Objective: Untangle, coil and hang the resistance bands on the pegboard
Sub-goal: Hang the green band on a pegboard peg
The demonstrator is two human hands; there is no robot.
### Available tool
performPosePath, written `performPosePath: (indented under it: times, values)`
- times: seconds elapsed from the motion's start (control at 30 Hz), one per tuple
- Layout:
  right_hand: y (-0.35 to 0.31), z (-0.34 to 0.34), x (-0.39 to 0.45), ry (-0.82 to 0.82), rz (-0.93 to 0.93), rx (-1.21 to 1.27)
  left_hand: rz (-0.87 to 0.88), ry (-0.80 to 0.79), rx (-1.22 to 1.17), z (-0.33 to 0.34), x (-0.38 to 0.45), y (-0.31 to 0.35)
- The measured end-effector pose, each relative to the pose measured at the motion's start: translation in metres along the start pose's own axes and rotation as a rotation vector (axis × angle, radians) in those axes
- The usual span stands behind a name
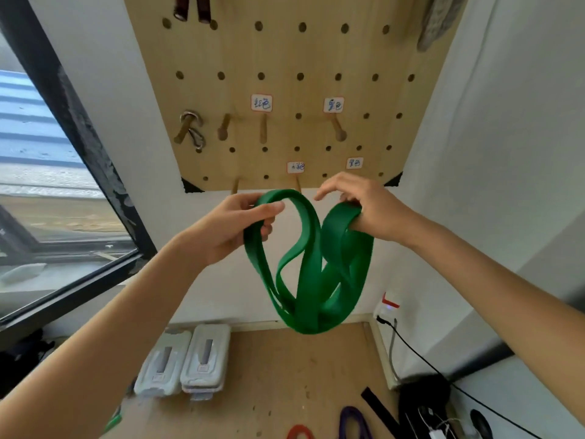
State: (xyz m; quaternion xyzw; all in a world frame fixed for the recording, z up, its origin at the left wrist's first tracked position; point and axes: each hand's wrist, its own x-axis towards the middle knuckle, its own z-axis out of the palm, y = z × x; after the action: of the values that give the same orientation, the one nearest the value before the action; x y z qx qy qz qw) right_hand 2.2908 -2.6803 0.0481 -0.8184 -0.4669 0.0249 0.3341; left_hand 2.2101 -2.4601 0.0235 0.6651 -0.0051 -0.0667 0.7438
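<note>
Left hand (235,224) and right hand (368,207) each grip a loop of the twisted green band (311,267), fingers curled round it, just below the pegboard (285,58).

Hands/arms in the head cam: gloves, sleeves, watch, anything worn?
Nothing worn that shows. The left hand and right hand are bare, no gloves, no rings visible. Both forearms are bare as far as the frame edge: no sleeves, watch, bands or markings.

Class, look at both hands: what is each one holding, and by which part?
Both hold the same green resistance band. The left hand grips the top of its left loop; the right hand grips the top of its right loop.
</note>
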Motion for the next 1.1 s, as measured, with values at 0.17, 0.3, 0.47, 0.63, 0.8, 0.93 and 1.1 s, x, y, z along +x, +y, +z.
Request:
performPosePath:
  times: [0.17, 0.3, 0.47, 0.63, 0.8, 0.93, 1.1]
  values:
    - [0.003, -0.007, -0.011, -0.007, -0.051, -0.073, -0.048, 0.178, -0.155, -0.019, 0.007, 0.001]
    - [0.006, -0.006, -0.021, -0.093, -0.074, -0.158, -0.104, 0.304, -0.193, -0.024, 0.01, 0.008]
    - [-0.01, 0.005, -0.004, 0.09, -0.068, 0.056, -0.177, 0.082, -0.164, 0.015, 0.021, 0.008]
    - [-0.003, 0.012, 0.016, 0.127, 0.137, 0.035, -0.051, -0.111, 0.073, 0.042, 0.024, 0.013]
    - [0.008, 0.017, 0.013, 0.124, 0.19, 0.022, -0.05, -0.063, 0.441, 0.05, 0.03, 0.018]
    - [0.014, 0.012, 0.008, 0.058, 0.218, 0.043, -0.138, -0.162, 0.631, 0.051, 0.037, 0.022]
    - [0.034, 0.01, -0.014, 0.011, 0.29, 0.268, -0.092, -0.211, 0.318, 0.034, 0.037, 0.021]
